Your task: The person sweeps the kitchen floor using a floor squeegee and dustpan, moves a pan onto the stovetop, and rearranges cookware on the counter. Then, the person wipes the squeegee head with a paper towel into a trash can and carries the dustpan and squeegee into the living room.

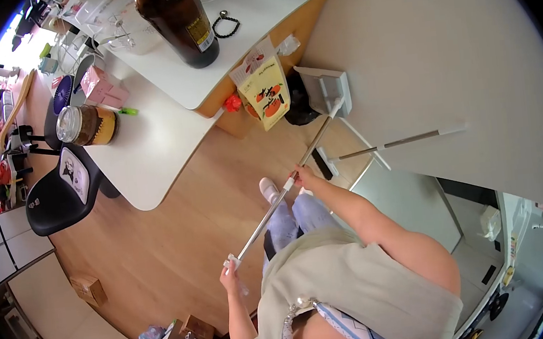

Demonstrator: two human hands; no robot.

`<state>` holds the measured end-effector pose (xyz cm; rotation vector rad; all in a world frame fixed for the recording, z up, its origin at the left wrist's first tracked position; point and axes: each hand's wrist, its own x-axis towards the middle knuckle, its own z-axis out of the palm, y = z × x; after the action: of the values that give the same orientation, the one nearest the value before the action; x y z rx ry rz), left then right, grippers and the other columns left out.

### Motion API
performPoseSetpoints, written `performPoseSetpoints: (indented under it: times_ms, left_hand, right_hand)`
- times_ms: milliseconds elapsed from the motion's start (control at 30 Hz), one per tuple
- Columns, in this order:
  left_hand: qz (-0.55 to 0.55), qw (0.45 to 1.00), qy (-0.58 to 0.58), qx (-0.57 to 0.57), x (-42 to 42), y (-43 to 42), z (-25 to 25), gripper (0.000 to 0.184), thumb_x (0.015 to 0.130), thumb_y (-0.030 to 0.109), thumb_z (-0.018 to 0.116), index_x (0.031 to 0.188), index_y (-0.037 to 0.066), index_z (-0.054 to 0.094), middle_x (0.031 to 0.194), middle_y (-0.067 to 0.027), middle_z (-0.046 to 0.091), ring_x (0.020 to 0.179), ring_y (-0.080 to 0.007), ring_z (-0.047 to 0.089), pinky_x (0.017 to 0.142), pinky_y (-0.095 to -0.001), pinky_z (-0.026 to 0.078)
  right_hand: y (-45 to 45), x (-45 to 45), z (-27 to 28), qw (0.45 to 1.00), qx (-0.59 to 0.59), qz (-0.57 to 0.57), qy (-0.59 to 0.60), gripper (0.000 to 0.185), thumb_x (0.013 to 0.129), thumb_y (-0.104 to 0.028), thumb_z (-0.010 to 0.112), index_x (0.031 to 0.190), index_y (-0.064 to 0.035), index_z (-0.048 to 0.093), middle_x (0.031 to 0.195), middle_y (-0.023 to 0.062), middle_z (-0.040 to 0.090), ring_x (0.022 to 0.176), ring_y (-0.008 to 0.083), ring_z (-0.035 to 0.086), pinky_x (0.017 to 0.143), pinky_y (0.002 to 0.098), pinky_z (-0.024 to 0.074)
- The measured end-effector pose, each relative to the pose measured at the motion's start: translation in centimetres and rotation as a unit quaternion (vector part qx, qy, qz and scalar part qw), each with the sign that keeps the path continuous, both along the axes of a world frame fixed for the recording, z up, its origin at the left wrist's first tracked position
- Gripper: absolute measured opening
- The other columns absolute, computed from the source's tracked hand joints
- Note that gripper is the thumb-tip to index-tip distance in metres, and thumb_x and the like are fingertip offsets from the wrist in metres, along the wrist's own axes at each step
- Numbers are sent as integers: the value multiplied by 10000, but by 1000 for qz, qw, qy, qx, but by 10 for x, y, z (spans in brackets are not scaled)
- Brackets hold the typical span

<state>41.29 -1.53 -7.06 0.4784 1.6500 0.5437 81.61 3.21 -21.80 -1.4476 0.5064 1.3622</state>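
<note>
A long silvery pole [265, 223] runs diagonally in front of the body. My left hand [229, 277] is closed round its near end, with something white and thin, perhaps a tissue [232, 261], at the fingers. Farther up, my right hand [303, 177] grips the pole beside a white joint. The far end meets a white, tray-like head [328, 90] that stands tilted against the wall side. A brush with dark bristles [322, 164] and its own metal handle [406, 139] lies just right of my right hand.
A white desk [145, 149] at upper left bears a lidded jar [87, 125], a pink box [102, 88] and a brown bottle [183, 27]. A yellow packet [265, 95] hangs by a black bag [301, 101]. A black chair [59, 200] stands left; a carton [87, 289] sits lower left.
</note>
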Motion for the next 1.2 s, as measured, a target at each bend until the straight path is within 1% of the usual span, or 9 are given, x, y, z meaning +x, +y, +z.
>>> performPoseSetpoints:
  times_ms: [267, 467, 533, 667, 867, 967, 1067, 1167, 1200]
  left_hand:
    - [-65, 996, 21, 66, -3, 66, 37, 196, 729, 225, 667, 756, 47, 590, 534, 67, 451, 420, 4, 348, 367, -156, 202]
    - [-80, 990, 42, 105, 2, 92, 50, 204, 715, 214, 682, 713, 39, 577, 515, 61, 442, 408, -4, 349, 362, -160, 202]
    - [-83, 990, 25, 110, -1, 94, 48, 211, 708, 217, 689, 702, 40, 575, 509, 59, 439, 405, -8, 352, 361, -162, 205]
    - [-91, 992, 40, 77, 0, 97, 58, 236, 691, 240, 702, 689, 42, 573, 498, 48, 438, 393, -13, 352, 355, -167, 204]
    - [-107, 992, 60, 17, -3, 94, 69, 258, 679, 256, 707, 695, 35, 575, 490, 44, 435, 379, -15, 344, 348, -170, 197]
    - [-117, 992, 49, 8, 3, 99, 80, 247, 691, 253, 696, 700, 37, 576, 487, 50, 421, 376, -17, 333, 347, -172, 192]
    - [-122, 992, 30, -27, -10, 104, 61, 234, 717, 264, 668, 700, 50, 576, 489, 57, 400, 379, -21, 318, 349, -175, 186]
    - [-130, 989, 13, -77, -22, 99, 38, 229, 746, 287, 634, 701, 71, 572, 495, 63, 382, 385, -26, 306, 355, -181, 189]
    - [-137, 986, 9, -96, -24, 97, 31, 229, 753, 296, 624, 704, 79, 571, 497, 64, 379, 387, -28, 304, 358, -183, 192]
  right_hand:
    - [32, -9, -7, 991, -8, -114, 69, 263, 872, -252, 407, 1003, -24, 421, 779, 143, 552, 744, 303, 562, 683, 447, 480]
    - [54, -7, 15, 984, -66, -145, 73, 273, 868, -259, 395, 1005, -24, 416, 781, 153, 547, 692, 304, 558, 658, 444, 481]
    - [52, -6, 7, 984, -51, -152, 78, 278, 850, -276, 404, 1004, -46, 419, 736, 138, 521, 604, 267, 528, 577, 443, 491]
    - [50, -5, -5, 990, -65, -117, 52, 280, 864, -259, 364, 1015, -28, 411, 773, 160, 540, 648, 307, 556, 599, 436, 485]
    - [30, -12, 4, 984, -123, -123, 40, 238, 854, -222, 382, 998, -36, 416, 752, 160, 538, 615, 282, 555, 553, 422, 491]
    - [16, -17, -6, 988, -91, -122, 6, 277, 866, -330, 370, 969, -80, 432, 640, 91, 501, 557, 223, 540, 486, 391, 473]
    - [12, -20, 43, 994, -56, -86, -36, 205, 848, -207, 459, 977, -61, 397, 735, 123, 545, 604, 233, 567, 533, 410, 504]
    - [11, -29, 59, 988, -28, -117, -94, 203, 838, -197, 492, 959, -69, 390, 700, 100, 544, 605, 221, 571, 530, 410, 504]
    - [8, -29, 61, 990, -26, -66, -124, 181, 829, -182, 506, 926, -75, 398, 682, 98, 550, 586, 218, 571, 514, 391, 503]
